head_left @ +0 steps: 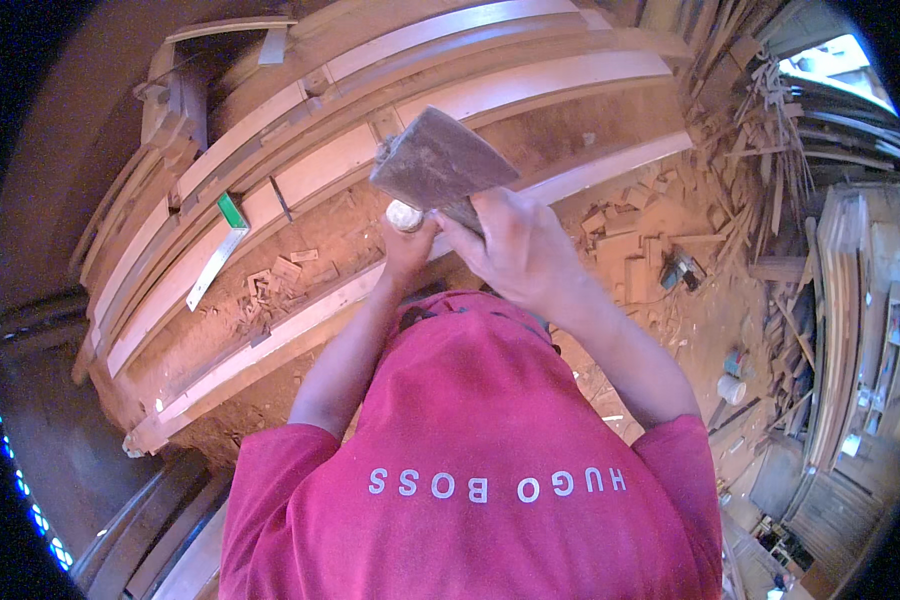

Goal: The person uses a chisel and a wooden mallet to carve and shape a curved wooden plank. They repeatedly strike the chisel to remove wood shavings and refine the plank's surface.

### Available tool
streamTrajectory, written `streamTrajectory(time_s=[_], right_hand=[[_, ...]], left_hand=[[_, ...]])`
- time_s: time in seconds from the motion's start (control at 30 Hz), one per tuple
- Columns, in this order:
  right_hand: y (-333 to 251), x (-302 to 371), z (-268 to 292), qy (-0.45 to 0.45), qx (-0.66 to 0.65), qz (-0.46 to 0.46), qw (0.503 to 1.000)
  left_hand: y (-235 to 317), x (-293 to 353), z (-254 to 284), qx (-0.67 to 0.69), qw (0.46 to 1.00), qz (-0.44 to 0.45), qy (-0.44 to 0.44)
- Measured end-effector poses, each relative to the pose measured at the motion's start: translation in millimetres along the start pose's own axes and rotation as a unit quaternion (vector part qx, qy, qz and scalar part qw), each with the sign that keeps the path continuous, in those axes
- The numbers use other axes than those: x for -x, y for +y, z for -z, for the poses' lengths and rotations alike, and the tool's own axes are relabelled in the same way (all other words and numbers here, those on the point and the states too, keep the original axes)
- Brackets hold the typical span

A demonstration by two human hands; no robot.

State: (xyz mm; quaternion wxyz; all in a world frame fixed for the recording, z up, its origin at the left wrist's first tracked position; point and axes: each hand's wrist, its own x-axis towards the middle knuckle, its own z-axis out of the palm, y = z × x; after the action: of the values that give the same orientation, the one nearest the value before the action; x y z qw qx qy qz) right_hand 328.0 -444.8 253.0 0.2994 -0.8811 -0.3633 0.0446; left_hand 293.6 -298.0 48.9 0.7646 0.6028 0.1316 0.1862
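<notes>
Broad gray-brown flat-headed tool (445,158) is up in front of my chest, above the planks. My right hand (515,240) is closed around its handle, just below the head. My left hand (410,250) is curled around something with a round, pale end (403,215), close beside my right hand; can't tell if it's part of the same tool. Past my hands, long pale planks (530,85) run in near-parallel rows. Try square (208,270) with green stock (232,210) lies across one, to the left. Small wood offcuts (280,275) sit in sawdust between the rows; bigger pile of scraps (635,235) to the right. Farther right: white container (731,388), stacked lumber (838,300). My red T-shirt (480,400) fills the lower middle.
</notes>
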Motion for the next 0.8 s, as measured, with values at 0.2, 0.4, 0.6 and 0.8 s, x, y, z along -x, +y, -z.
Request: streamTrajectory(time_s=[0.2,0.4,0.6,0.8], right_hand=[[23.2,4.7,-20.3,-0.078,0.029,-0.067,0.994],[44.0,35.1,-12.4,-0.061,-0.053,-0.172,0.982],[96.7,57.2,-48.5,-0.061,-0.032,-0.237,0.969],[137.4,59.1,-110.3,-0.076,-0.029,-0.245,0.966]], left_hand=[[-50.5,-5.1,41.0,-0.092,0.990,0.085,-0.058],[-21.9,0.5,-2.5,-0.123,0.984,0.057,0.115],[-29.3,-14.1,-9.3,-0.094,0.981,0.019,0.171],[-78.2,-90.5,62.1,0.048,0.860,0.069,0.503]])
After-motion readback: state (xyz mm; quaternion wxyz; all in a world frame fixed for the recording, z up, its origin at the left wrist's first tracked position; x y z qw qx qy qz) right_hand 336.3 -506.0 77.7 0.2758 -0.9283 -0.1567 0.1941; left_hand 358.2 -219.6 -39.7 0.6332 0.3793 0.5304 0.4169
